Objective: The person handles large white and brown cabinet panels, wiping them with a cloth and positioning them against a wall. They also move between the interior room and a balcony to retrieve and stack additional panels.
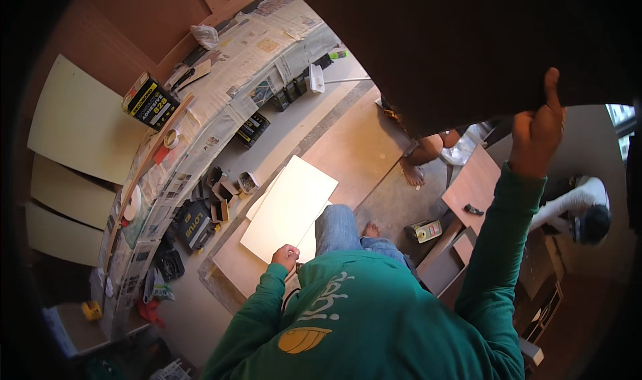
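A large dark panel [461,46] fills the upper right, raised high. My right hand [538,136] is up at its lower edge, gripping it with one finger stretched along its surface. My left hand [286,256] is low in front of me, closed. What it holds, if anything, is too small to make out. Just beyond that hand lies a cream-white rectangular board [291,209], on top of another pale sheet. Both rest on a wide brown wooden sheet [354,153] on the floor.
A newspaper-covered bench [234,79] curves along the left, with an adhesive can [150,102] on it. A dark tool case [194,225] and small boxes stand below. Behind the panel, another person's bare foot [412,171] shows. At right, a person in white sleeves [575,203] bends down.
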